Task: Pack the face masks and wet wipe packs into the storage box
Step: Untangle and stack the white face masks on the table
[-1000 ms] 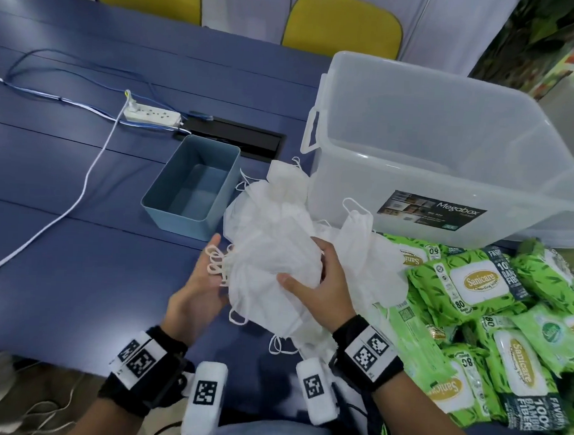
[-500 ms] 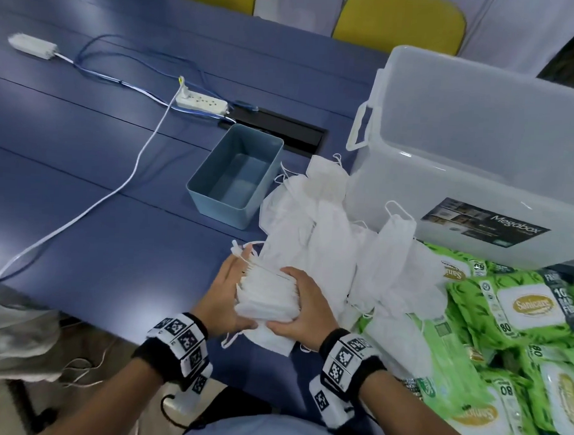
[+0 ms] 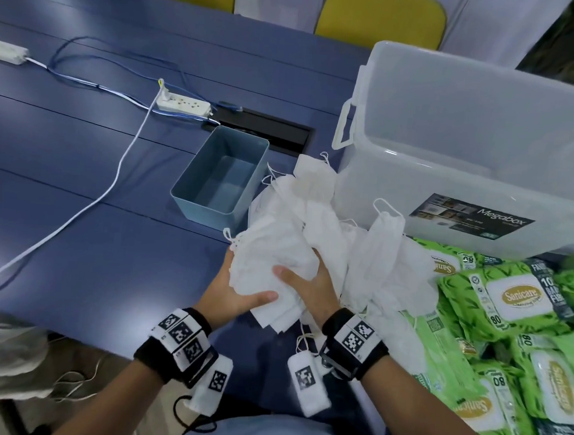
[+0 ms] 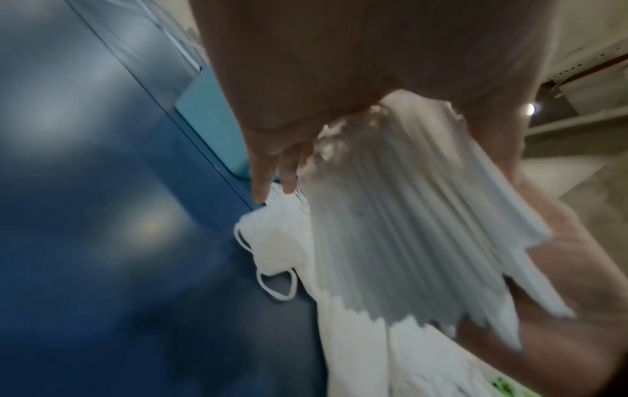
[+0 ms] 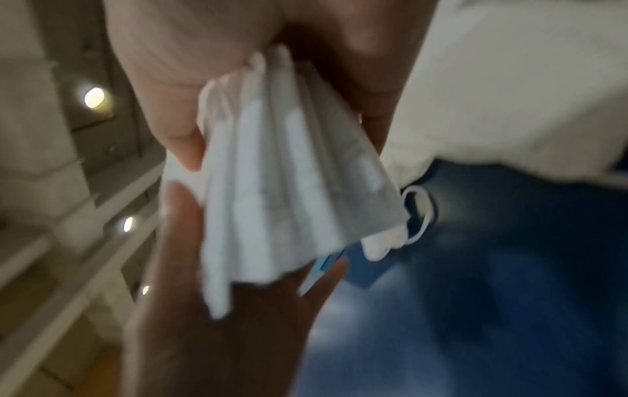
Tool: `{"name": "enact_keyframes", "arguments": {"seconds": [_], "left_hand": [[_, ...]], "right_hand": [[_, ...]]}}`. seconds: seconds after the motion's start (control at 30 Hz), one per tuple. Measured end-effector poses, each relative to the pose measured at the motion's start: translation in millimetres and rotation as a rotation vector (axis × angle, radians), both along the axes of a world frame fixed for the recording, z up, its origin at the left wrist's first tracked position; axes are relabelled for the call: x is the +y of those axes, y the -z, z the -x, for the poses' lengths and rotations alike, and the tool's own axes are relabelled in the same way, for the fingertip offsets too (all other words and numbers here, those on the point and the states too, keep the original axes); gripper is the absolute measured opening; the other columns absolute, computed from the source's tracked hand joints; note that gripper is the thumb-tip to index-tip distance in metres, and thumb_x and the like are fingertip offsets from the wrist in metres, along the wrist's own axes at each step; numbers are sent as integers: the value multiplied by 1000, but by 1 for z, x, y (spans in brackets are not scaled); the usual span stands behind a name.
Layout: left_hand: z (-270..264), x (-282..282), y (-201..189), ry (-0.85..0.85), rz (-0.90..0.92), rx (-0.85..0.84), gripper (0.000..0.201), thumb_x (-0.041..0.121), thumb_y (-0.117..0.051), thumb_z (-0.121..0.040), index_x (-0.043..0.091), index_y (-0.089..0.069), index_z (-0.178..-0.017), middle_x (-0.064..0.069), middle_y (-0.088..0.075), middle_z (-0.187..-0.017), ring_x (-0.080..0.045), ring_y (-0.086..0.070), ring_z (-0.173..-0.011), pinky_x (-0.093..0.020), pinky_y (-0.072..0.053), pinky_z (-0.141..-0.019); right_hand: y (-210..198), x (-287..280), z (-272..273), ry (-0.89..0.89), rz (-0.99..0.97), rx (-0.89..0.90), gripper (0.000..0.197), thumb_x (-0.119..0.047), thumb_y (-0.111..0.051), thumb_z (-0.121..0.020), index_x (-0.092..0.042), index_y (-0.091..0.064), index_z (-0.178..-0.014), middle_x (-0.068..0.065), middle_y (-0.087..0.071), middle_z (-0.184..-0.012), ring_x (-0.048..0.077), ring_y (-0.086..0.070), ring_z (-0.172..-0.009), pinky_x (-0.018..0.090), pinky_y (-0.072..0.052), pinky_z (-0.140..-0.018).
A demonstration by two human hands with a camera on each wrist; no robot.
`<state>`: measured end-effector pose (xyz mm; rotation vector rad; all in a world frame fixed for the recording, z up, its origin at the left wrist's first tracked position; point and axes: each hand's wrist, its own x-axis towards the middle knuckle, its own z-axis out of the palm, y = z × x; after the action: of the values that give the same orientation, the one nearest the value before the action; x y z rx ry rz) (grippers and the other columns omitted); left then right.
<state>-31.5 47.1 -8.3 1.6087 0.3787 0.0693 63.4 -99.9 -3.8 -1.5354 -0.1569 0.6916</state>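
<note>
Both hands hold one stack of white face masks (image 3: 270, 266) just above the near table edge. My left hand (image 3: 233, 290) grips it from the left, thumb across the front. My right hand (image 3: 309, 284) clasps it from the right. The left wrist view shows the stack (image 4: 401, 228) edge-on under the palm, and the right wrist view shows the stack (image 5: 289, 188) between thumb and fingers. More loose masks (image 3: 360, 240) lie heaped before the clear storage box (image 3: 463, 133), which stands open. Green wet wipe packs (image 3: 506, 292) pile up at the right.
A small open blue-grey bin (image 3: 221, 178) stands left of the mask heap. A white power strip (image 3: 183, 104) and its cables (image 3: 116, 177) cross the blue table (image 3: 82, 208). Yellow chairs (image 3: 380, 17) stand beyond the far edge. A black cable slot (image 3: 266, 131) sits behind the bin.
The loose bunch of masks has been squared into a compact stack between both hands. My left thumb now lies across its front. The head view has shifted left and closer.
</note>
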Motion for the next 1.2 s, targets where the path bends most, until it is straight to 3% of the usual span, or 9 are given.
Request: {"name": "enact_keyframes", "arguments": {"seconds": [0.23, 0.37, 0.53, 0.63, 0.77, 0.9, 1.0, 1.1, 1.2], "left_hand": [[-3, -10, -1, 66, -7, 41, 112, 67, -80, -53, 25, -30, -143, 4, -44, -143, -9, -41, -133, -38, -39, -110], [-3, 3, -16, 95, -381, -25, 139, 83, -72, -38, 47, 8, -146, 17, 0, -156, 3, -2, -144, -30, -16, -115], [-9, -13, -23, 305, -901, -136, 139, 88, -64, -38, 48, 14, -146, 4, 23, -157, -25, 20, -146, -62, 2, -107], [-19, -20, -19, 350, -897, -87, 126, 83, -65, -44, 46, -4, -147, -3, 18, -158, -28, 23, -144, -61, 1, -113], [-24, -15, -14, 387, -857, -128, 98, 67, -64, -61, 34, -22, -144, -12, -10, -158, -36, -4, -145, -57, -20, -114], [-24, -6, -15, 425, -868, -209, 89, 63, -58, -74, 30, -21, -147, -11, -15, -158, -32, -7, -147, -58, -25, -112], [-18, -2, -23, 329, -731, -211, 115, 68, -70, -64, 39, 0, -150, 1, 7, -161, -21, 5, -149, -64, -19, -112], [-11, 15, -31, 187, -606, -203, 139, 78, -74, -43, 47, 14, -146, 13, 15, -158, -12, 9, -148, -51, -11, -119], [-5, 33, -30, 147, -556, -150, 147, 68, -82, -40, 42, 13, -147, 24, 11, -156, 0, 6, -145, -6, -6, -112]], "right_hand": [[9, 0, -2, 81, -61, 128, 81, -31, -89, -53, -15, -52, -123, 6, -66, -117, 24, -63, -109, 48, -52, -92], [7, -9, -7, 80, -185, 340, 68, -22, -84, -65, -9, -54, -125, 13, -66, -118, 30, -64, -109, 53, -50, -93], [7, -2, -2, 143, -227, 403, 65, -26, -83, -69, -22, -53, -127, 9, -65, -122, 27, -64, -110, 50, -48, -96], [5, 1, -2, 196, -183, 412, 59, -24, -82, -71, -40, -47, -117, 5, -68, -115, 24, -68, -102, 46, -53, -89], [0, 0, -4, 197, -260, 416, 69, -16, -78, -72, -24, -47, -133, 8, -67, -118, 27, -66, -105, 46, -54, -86], [-7, 0, -5, 244, -282, 369, 69, -7, -77, -69, -22, -48, -131, 8, -66, -119, 28, -65, -108, 51, -51, -92], [-11, -3, -7, 270, -142, 164, 74, -5, -80, -68, -25, -46, -131, 1, -61, -125, 19, -59, -115, 43, -50, -96], [-18, -8, -9, 158, 95, -187, 84, -12, -82, -68, -31, -36, -136, -18, -43, -137, 2, -41, -127, 25, -36, -107], [-33, -11, -5, -117, 284, -469, 92, -14, -76, -70, -37, -23, -141, -25, -41, -132, 3, -46, -117, 18, -38, -96]]}}
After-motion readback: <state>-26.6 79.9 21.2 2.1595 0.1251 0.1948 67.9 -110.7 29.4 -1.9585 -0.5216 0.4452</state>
